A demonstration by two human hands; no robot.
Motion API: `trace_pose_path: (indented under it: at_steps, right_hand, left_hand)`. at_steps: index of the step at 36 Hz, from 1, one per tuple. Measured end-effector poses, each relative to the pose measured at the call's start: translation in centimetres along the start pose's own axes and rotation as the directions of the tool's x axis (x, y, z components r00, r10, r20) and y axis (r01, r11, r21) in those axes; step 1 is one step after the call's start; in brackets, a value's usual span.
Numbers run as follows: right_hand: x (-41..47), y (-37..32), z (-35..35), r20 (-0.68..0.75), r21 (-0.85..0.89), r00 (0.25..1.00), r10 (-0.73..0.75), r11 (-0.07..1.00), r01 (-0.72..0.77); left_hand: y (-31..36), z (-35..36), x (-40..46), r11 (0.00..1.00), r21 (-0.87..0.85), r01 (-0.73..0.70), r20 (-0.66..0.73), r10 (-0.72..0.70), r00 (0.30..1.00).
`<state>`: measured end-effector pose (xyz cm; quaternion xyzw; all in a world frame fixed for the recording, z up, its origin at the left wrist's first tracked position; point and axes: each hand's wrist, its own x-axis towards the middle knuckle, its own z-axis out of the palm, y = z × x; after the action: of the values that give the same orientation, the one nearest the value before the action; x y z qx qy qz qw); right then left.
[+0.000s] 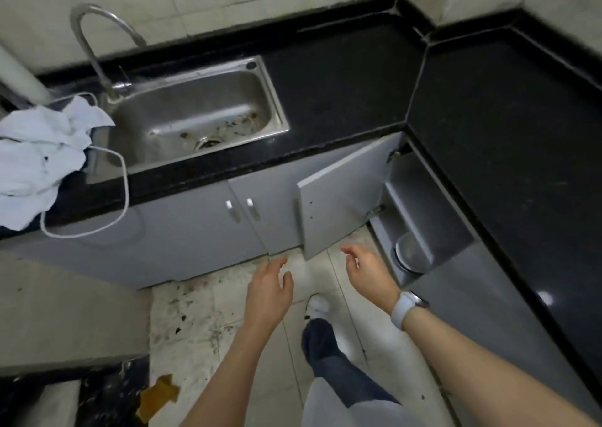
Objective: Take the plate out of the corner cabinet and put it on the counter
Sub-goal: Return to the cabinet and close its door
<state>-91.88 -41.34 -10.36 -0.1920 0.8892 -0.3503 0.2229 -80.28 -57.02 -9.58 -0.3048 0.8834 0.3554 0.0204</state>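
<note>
Far off to the left of the left hand (270,288), a crumpled white cloth (39,152) is lying on the black counter (342,84), with a white cable (120,179) looping off the edge beside it. Above that hand, a steel sink (195,113) is sitting empty under a curved faucet (94,42). The left hand itself is hanging open over the floor, fingers loosely spread and holding nothing.

Just above and between the two hands, the corner cabinet door (342,198) is standing swung open. The right hand (366,268) is hovering just below its lower edge, fingers curled but parted, gripping nothing; a white watch (405,309) is sitting on that wrist.

Immediately to the right of the right hand, the plate (411,254) is resting low inside the open corner cabinet (433,211), partly hidden by the cabinet frame. It is looking pale and glossy, so it is probably glazed ceramic or similar: rigid, moderately heavy, breakable and a little slick. Taking it by the near rim, thumb on top and fingers underneath, is likely the safest hold, with the left hand supporting it while it is clearing the frame. Further right, a long stretch of bare counter is waiting for it.

No brand, label or legible writing is showing anywhere.
</note>
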Motion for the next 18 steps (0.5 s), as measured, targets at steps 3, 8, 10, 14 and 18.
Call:
trace_pose_path:
  at_steps: [3, 8, 10, 14, 18]
  right_hand:
    - [6.8, -1.3, -0.2, -0.075, -0.01, 0.997, -0.014, 1.0, 0.013]
    - [16.6, -3.5, -0.8, -0.067, -0.047, 0.997, -0.032, 0.998, 0.029]
    - [20.0, -3.5, -0.6, -0.057, -0.095, 0.998, -0.031, 0.995, 0.025]
    - [24.5, -2.9, 0.3, 0.071, -0.301, 0.997, 0.02, 0.954, 0.002]
    - [25.3, -2.1, 0.8, 0.157, -0.439, 0.986, 0.053, 0.898, 0.022]
  left_hand:
    - [0.0, -1.1, 5.8, 0.999, 0.038, -0.015, 0.008, 0.014, 1.0]
    - [1.1, -3.0, 14.5, 0.992, 0.12, -0.029, 0.062, 0.022, 0.998]
    - [1.6, -3.6, 17.3, 0.987, 0.153, -0.056, 0.084, 0.043, 0.996]
    - [2.6, -4.4, 21.2, 0.974, 0.21, -0.089, 0.145, 0.059, 0.988]
    - [3.2, -4.6, 23.8, 0.958, 0.235, -0.166, 0.193, 0.122, 0.974]
